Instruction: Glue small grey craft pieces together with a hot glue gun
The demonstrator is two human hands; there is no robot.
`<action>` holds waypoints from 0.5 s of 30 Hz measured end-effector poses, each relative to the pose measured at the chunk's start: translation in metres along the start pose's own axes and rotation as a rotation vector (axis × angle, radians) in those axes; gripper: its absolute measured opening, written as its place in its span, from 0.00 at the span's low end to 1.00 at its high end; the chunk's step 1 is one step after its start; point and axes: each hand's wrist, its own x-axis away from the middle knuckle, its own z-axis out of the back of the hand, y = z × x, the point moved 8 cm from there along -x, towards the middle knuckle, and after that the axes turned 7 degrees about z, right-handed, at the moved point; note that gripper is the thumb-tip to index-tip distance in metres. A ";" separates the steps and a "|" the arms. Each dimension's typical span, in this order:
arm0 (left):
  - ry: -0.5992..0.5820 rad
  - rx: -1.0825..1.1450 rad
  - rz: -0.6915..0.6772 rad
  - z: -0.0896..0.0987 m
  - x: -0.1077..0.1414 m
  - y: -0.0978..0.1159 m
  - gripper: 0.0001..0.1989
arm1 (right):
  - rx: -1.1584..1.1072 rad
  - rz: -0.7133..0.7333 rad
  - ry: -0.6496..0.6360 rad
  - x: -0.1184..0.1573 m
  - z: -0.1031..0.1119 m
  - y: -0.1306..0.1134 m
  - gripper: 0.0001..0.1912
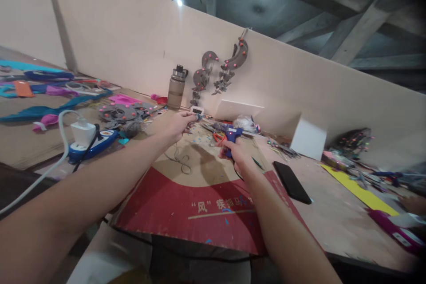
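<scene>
My right hand [234, 150] is wrapped around the grip of a blue hot glue gun [234, 133], whose nozzle points left. Facing it, my left hand [179, 125] pinches a small grey piece [199, 116] close to the nozzle. The piece's exact shape is too small to tell. A thin grey cord [185, 168] lies in loops on the cardboard below my left hand. Beneath both hands is a red and tan cardboard sheet [159, 204]. Orange-handled scissors [218, 137] lie just behind the glue gun, partly hidden.
A water bottle [176, 88] stands by the partition, where grey crescent ornaments [237, 57] hang. At left are a power strip [109, 136] and grey ornaments with pink dots [121, 113]. Right lie a black phone [292, 182] and yellow sheet [362, 188]; another person's hand [412, 204] shows at the edge.
</scene>
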 end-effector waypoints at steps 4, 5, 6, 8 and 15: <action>0.055 -0.244 -0.180 -0.006 0.012 0.016 0.06 | 0.175 -0.252 -0.062 -0.001 0.011 0.025 0.05; 0.081 -0.337 -0.242 -0.008 0.018 0.022 0.06 | 0.224 -0.271 -0.090 -0.001 0.011 0.028 0.04; 0.100 -0.429 -0.307 -0.011 0.023 0.028 0.06 | 0.272 -0.278 -0.115 -0.002 0.012 0.030 0.04; 0.117 -0.574 -0.426 -0.019 0.033 0.037 0.06 | 0.419 -0.262 -0.149 -0.002 0.013 0.032 0.06; 0.098 -0.727 -0.556 -0.036 0.048 0.045 0.06 | 1.179 0.193 -0.036 -0.001 0.011 -0.014 0.14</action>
